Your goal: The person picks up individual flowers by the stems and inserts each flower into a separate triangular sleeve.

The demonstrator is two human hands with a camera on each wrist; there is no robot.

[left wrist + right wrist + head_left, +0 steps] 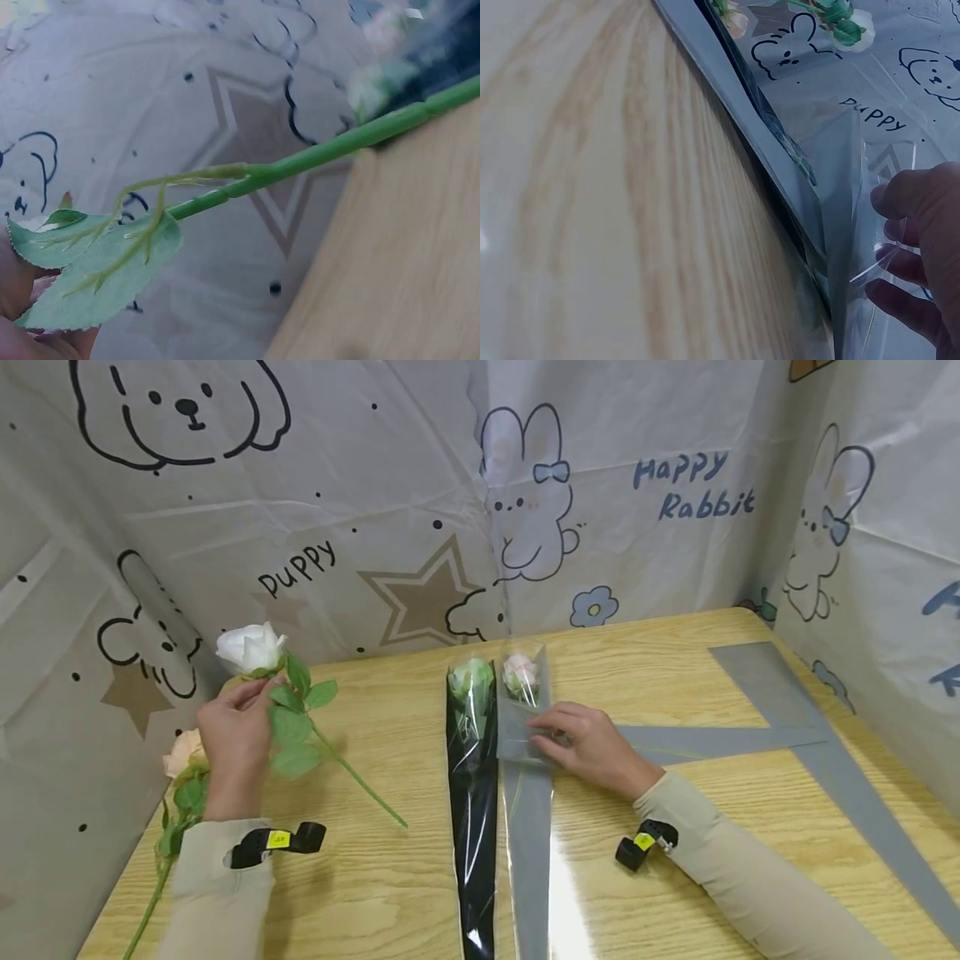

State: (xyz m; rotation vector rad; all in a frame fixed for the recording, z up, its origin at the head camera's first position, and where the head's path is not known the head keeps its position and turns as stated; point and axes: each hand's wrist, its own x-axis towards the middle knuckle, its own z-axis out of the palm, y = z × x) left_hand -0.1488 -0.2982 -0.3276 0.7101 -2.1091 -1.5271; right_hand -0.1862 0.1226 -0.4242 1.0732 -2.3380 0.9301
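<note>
My left hand (238, 735) pinches a white rose (251, 649) just beneath its bloom, above the table's left side. The rose's green stem (337, 146) and leaves (112, 262) slant across the left wrist view. My right hand (592, 747) is at a grey flower sleeve (531, 827) with a clear front, its fingers slightly bent and apart. Inside that sleeve is a pale pink rose (521, 670). In the right wrist view the fingertips are right at the sleeve's clear film (874, 259). Beside it lies a black sleeve (472, 835) holding a green rose (472, 679).
A peach rose (183, 753) lies at the table's left edge. Flat grey sleeves (855, 785) overlap on the right of the wooden table (360, 893). A printed cloth (420, 460) with cartoon animals hangs around the back and sides.
</note>
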